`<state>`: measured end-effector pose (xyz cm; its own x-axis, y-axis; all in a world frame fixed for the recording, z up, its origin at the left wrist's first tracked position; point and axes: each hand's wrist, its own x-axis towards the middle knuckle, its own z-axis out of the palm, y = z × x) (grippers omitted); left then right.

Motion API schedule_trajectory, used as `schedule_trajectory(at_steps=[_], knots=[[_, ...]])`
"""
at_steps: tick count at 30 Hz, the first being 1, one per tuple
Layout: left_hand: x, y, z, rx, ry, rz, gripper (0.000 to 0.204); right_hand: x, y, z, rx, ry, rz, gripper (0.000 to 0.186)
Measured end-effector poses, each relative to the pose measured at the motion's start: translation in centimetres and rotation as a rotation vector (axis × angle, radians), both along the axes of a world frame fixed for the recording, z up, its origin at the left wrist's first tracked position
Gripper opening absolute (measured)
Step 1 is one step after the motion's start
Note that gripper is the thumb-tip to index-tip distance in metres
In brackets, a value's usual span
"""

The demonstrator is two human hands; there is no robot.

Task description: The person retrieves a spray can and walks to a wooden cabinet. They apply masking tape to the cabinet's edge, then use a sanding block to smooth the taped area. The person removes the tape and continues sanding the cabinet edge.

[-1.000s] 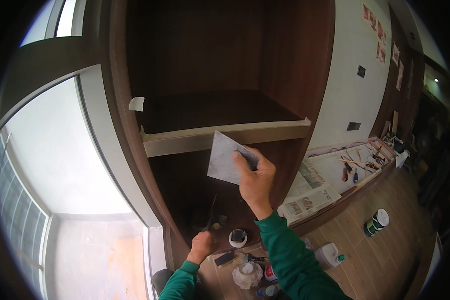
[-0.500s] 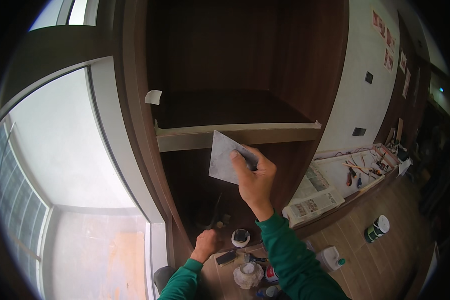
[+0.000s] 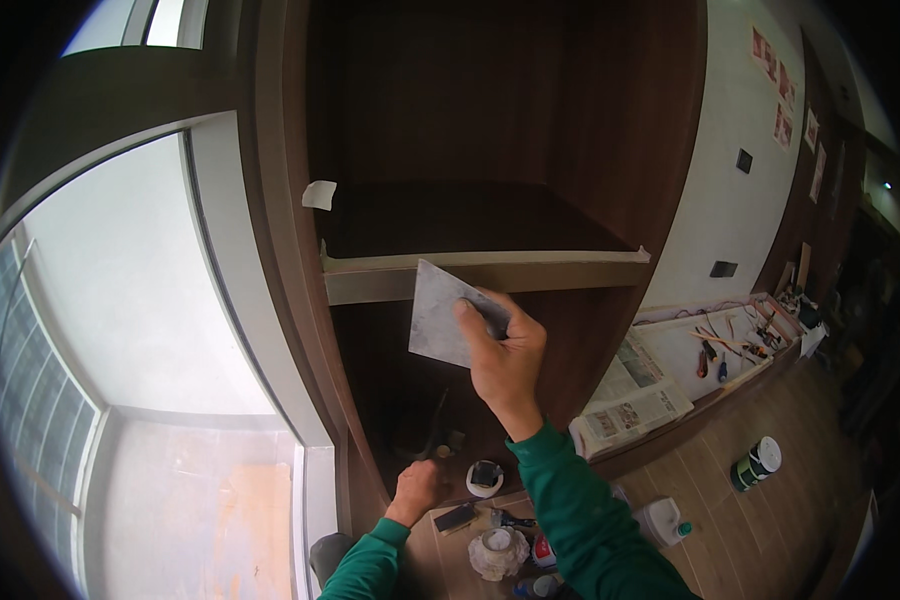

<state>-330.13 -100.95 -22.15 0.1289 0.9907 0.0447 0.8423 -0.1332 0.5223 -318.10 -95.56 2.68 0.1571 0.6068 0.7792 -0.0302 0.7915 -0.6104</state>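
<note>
My right hand [image 3: 512,362] grips a flat, four-sided grey scraper [image 3: 438,315], its thumb laid on the near face and the fingers hidden behind. The scraper's upper corner overlaps the front edge of a brown shelf [image 3: 560,275]; whether it touches is unclear. Pale masking tape [image 3: 490,258] runs along the top of that edge. Lower down, my left hand [image 3: 418,488] is closed at the front of the dark lower compartment, and what its fingers hold, if anything, is hidden. Beside it stands a small white pot [image 3: 484,480] with a dark square on top.
Below lie a dark block [image 3: 456,517], a brush [image 3: 510,518], a crumpled plastic-wrapped tub [image 3: 498,552] and a white jug [image 3: 662,522]. A dark green can [image 3: 756,463] stands on the wooden floor. Right, a low ledge holds newspaper [image 3: 632,405] and tools [image 3: 715,358]. Left is a window frame [image 3: 215,200].
The view has shifted slightly, so the cabinet sits a little further right. My right hand and the scraper have moved slightly left along the shelf edge. The left hand stays in place.
</note>
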Motion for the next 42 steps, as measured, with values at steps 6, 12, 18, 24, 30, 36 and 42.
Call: schedule_trajectory(at_steps=[6,12,18,24,30,36,42], knots=[[0.0,0.3,-0.9,0.026,-0.005,-0.016,0.022,-1.2,-0.5,0.7,0.021,-0.026,-0.01,0.022],[0.1,0.0,0.0,0.003,-0.022,-0.013,0.022,-0.9,-0.9,0.9,-0.024,-0.029,-0.004,0.023],[-0.2,0.3,-1.2,0.048,-0.029,-0.025,0.023,-1.2,-1.0,0.8,-0.05,-0.013,0.018,0.023],[0.4,0.2,-0.4,0.045,-0.026,-0.034,0.021,-4.5,-0.6,1.6,0.056,-0.058,0.061,0.021],[-0.6,0.1,-1.3,0.056,-0.049,-0.02,0.024,-4.0,-1.3,1.4,-0.016,-0.064,0.044,0.02],[-0.1,0.1,-1.2,0.049,-0.051,-0.026,0.022,-6.3,-1.3,1.7,0.078,-0.074,0.051,0.02],[-0.1,0.8,-2.1,0.079,-0.077,-0.007,0.019,-7.3,-1.4,1.1,0.086,-0.07,0.02,0.019]])
